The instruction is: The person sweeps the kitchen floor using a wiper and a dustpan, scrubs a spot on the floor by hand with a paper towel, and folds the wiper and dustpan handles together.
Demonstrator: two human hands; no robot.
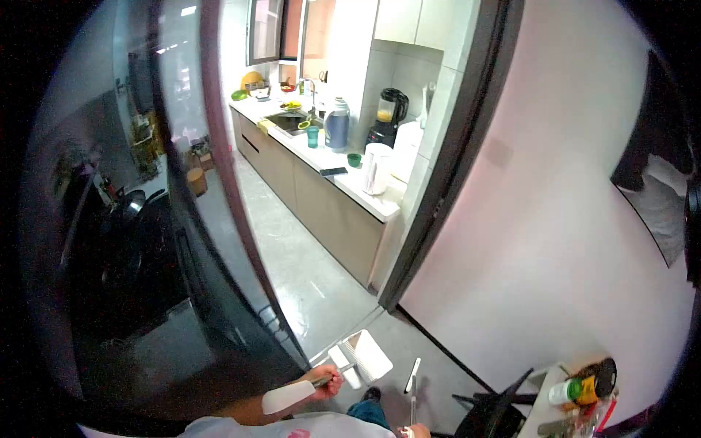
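Observation:
My left hand (326, 381) is closed round a grey handle, low in the middle of the head view. Beyond its fingers, at floor level, are a white dustpan (376, 359) and a white brush (345, 367) that lies over the pan's left side. At the bottom edge, my right hand (418, 431) is partly cut off by the frame, its fingers round a thin pole (413, 400). The pole leads up to a narrow white head (412, 375) at the floor, right of the dustpan and apart from it.
A kitchen counter (292, 150) with a sink, thermos and blender runs beyond the doorway. A dark glass door (226, 306) stands at left. At lower right are a black chair (491, 415) and a table (542, 409) with bottles. A dark door frame (447, 197) borders the right wall.

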